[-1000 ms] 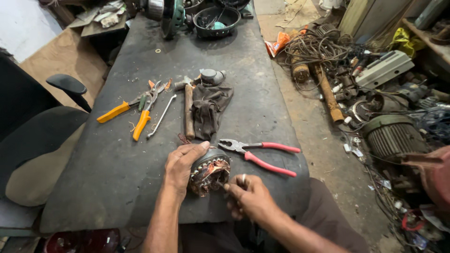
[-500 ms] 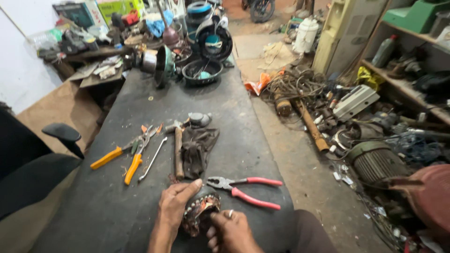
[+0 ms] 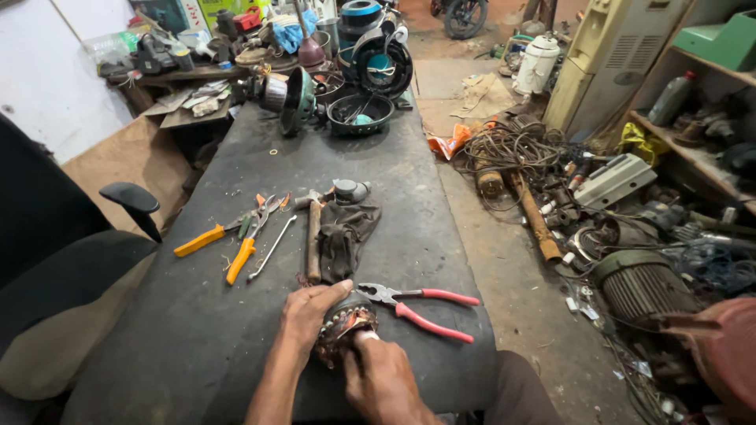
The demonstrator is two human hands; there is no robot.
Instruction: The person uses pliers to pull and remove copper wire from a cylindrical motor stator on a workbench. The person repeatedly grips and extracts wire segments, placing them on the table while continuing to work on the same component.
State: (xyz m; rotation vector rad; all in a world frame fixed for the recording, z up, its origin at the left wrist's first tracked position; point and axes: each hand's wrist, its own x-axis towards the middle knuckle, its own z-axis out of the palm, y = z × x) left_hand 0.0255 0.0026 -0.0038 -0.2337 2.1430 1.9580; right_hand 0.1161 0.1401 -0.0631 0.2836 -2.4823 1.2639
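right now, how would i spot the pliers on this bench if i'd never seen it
Start at the long dark workbench and go to its near end, where the two hands hold a copper-wound motor part. Just right of it lie the pliers, flat, apart from the other tools. Their handles are pinkish red; the tools farther left have orange ones.

Dark workbench (image 3: 236,346), white wall (image 3: 71,94), cluttered concrete floor (image 3: 504,260).

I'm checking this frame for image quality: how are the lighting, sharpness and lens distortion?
Head view: even, soft daylight, no hard shadows or glare on the dark table. Left hand, right hand and red-handled pliers are reasonably sharp. Wide-angle stretch bends the edges; the shelves lean.
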